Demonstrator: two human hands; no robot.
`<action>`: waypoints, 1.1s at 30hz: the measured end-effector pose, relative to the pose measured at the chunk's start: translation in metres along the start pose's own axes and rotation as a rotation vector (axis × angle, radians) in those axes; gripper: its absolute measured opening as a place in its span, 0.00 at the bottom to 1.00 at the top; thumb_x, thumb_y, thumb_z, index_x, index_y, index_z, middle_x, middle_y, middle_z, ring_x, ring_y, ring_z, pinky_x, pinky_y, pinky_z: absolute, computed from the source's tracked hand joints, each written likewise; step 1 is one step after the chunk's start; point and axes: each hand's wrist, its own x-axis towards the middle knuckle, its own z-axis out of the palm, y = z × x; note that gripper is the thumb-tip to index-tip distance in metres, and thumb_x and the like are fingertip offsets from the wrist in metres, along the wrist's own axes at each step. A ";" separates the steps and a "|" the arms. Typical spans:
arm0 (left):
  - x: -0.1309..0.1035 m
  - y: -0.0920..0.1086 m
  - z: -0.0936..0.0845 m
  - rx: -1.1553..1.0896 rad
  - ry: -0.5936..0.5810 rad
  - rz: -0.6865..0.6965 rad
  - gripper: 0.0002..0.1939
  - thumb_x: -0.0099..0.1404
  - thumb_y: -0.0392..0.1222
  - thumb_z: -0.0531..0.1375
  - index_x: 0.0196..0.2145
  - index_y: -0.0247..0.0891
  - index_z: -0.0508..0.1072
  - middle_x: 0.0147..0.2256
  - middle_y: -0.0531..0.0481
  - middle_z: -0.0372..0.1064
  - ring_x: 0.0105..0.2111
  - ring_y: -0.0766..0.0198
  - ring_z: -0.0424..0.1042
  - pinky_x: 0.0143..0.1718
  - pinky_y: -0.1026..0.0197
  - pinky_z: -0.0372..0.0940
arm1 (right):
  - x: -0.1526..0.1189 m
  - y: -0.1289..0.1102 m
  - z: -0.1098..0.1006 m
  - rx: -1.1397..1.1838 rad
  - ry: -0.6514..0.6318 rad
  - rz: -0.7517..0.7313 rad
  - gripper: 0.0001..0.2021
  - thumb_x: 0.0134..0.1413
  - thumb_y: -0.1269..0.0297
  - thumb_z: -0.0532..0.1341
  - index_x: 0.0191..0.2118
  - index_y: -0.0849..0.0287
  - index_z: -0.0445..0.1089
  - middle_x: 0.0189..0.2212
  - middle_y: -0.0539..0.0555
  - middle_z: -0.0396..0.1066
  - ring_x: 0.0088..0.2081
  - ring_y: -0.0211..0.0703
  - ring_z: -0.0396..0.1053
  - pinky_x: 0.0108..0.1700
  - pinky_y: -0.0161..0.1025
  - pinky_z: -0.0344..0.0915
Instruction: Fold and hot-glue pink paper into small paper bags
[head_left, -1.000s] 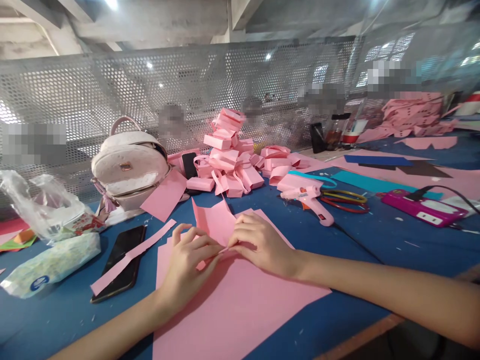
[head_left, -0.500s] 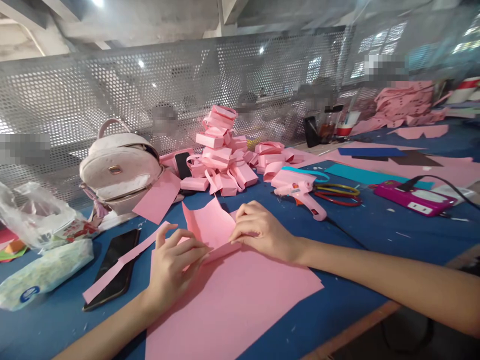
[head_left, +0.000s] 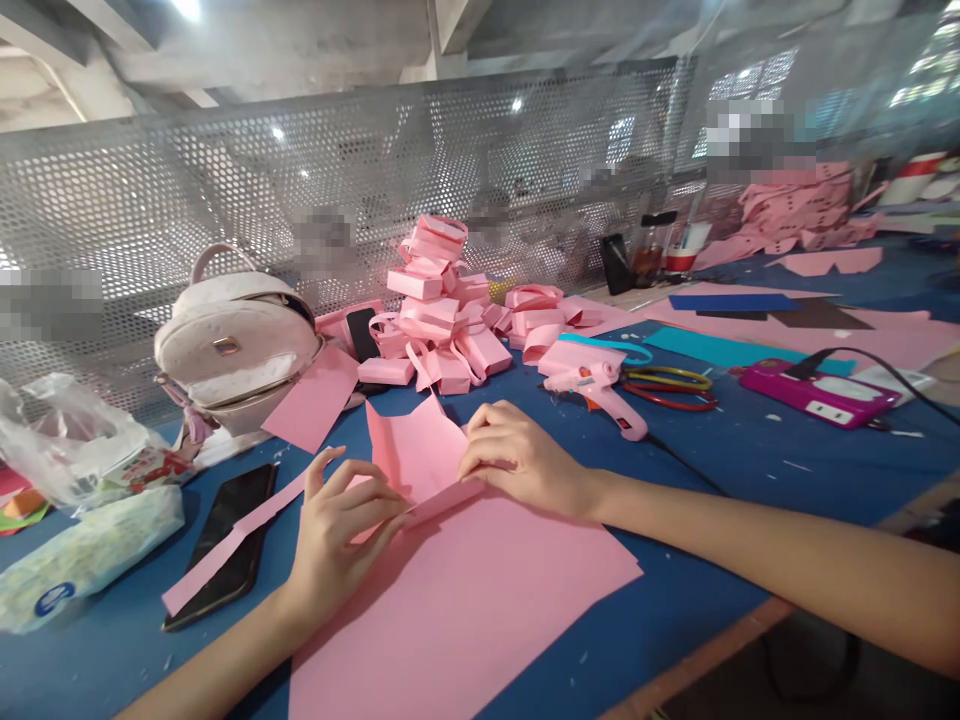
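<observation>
The left hand (head_left: 337, 530), loosely curled, and the right hand (head_left: 525, 462), more tightly closed, pinch 1 folded pink paper (head_left: 420, 450) by its near edge, over a flat pink sheet (head_left: 465, 610) on the blue table (head_left: 720, 540).

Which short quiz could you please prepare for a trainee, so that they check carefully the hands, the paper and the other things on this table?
1. Open question: what lies across the phone beside the left hand?
2. True or false: the left hand and the right hand both touch the pink sheet with raised edges.
3. Choose one. The glue gun is: a) green, b) black, c) pink.

Key: 1. A pink strip; 2. True; 3. c.
</observation>
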 end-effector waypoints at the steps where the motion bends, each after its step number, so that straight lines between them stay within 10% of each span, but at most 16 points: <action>1: 0.000 0.001 0.000 0.003 0.002 0.009 0.12 0.71 0.38 0.61 0.29 0.45 0.78 0.28 0.57 0.78 0.35 0.60 0.73 0.58 0.43 0.48 | 0.000 0.000 0.000 0.001 0.007 -0.005 0.06 0.62 0.70 0.66 0.33 0.58 0.77 0.31 0.51 0.75 0.41 0.44 0.69 0.48 0.42 0.59; 17: -0.009 0.014 0.010 0.445 -0.031 0.293 0.08 0.69 0.30 0.60 0.38 0.39 0.77 0.33 0.54 0.80 0.38 0.57 0.76 0.65 0.43 0.47 | -0.006 -0.020 0.018 -0.472 -0.107 -0.366 0.12 0.67 0.76 0.55 0.36 0.61 0.75 0.32 0.54 0.76 0.38 0.43 0.68 0.44 0.43 0.60; 33: -0.013 0.038 0.015 0.548 -0.009 0.406 0.19 0.63 0.21 0.51 0.25 0.35 0.77 0.22 0.49 0.73 0.31 0.59 0.75 0.73 0.49 0.41 | -0.011 -0.036 0.025 -0.659 -0.116 -0.482 0.17 0.64 0.80 0.53 0.28 0.61 0.73 0.24 0.53 0.69 0.28 0.43 0.63 0.41 0.45 0.62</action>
